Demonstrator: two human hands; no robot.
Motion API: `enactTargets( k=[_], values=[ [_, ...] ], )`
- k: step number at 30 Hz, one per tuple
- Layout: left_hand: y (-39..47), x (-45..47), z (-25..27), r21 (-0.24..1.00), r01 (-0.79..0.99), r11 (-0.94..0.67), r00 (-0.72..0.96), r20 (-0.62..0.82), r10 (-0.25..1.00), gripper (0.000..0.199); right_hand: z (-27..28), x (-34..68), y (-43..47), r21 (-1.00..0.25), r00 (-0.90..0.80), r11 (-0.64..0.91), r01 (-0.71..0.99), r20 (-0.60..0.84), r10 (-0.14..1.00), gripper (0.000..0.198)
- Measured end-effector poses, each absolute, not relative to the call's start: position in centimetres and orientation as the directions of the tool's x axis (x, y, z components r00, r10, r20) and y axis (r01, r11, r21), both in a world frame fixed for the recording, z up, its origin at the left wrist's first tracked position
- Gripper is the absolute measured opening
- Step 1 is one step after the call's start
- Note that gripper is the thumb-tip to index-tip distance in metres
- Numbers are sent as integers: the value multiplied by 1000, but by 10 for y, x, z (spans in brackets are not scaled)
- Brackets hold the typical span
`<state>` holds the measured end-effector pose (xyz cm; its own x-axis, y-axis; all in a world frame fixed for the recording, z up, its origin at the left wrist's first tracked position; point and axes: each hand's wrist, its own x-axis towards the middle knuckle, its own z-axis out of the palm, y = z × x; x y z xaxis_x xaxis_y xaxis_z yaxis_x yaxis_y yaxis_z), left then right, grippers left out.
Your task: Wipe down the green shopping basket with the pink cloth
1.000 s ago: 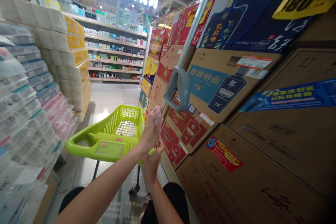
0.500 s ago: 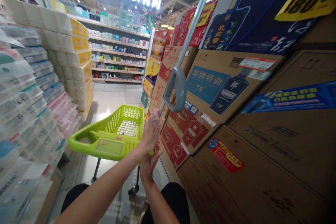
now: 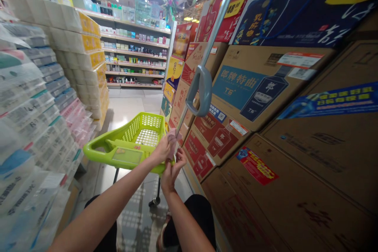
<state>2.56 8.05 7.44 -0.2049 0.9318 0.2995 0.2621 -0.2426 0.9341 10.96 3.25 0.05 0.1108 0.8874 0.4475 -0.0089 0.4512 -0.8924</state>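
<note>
Risks: brown printed cardboard cartons (image 3: 295, 165), right, could be knocked if the slim silver metal pole (image 3: 216, 27) swings; lime-green perforated plastic basket cart (image 3: 125, 158), left, might roll if an arm bumps it. Forms: cartons flat-faced; cart smooth, rounded; pole straight, shiny, with closed grey loop handle (image 3: 207, 90). Left hand (image 3: 162, 151) gripping crumpled, soft-looking pink cloth (image 3: 172, 147) at pole's low end; right hand (image 3: 173, 169) just below, fingers bent, hold unclear
</note>
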Motion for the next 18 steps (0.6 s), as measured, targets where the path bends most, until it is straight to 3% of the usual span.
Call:
enactTargets(
  k=[5,8,10,12,14,18],
  values=[
    [63,8,69,916,363,-172,-79,214,974,34,41,120,53,-921,-1,383,-67,384,923,47],
    [67,1,71,887,436,-154,-77,207,975,31,107,113,95,-787,12,614,59,616,788,72],
    [73,-4,69,865,480,-149,-83,214,973,31,149,100,130,-766,-124,642,-35,640,758,77],
    [78,-10,64,843,514,-159,-76,229,970,31,176,83,159,-901,-352,371,-226,430,831,58],
    [82,-17,58,822,545,-165,-69,239,968,33,186,66,176,-949,-521,141,-283,275,808,49],
    [85,-34,54,772,620,-140,-119,269,956,41,181,39,179,-936,-456,67,-345,230,860,60]
  ],
)
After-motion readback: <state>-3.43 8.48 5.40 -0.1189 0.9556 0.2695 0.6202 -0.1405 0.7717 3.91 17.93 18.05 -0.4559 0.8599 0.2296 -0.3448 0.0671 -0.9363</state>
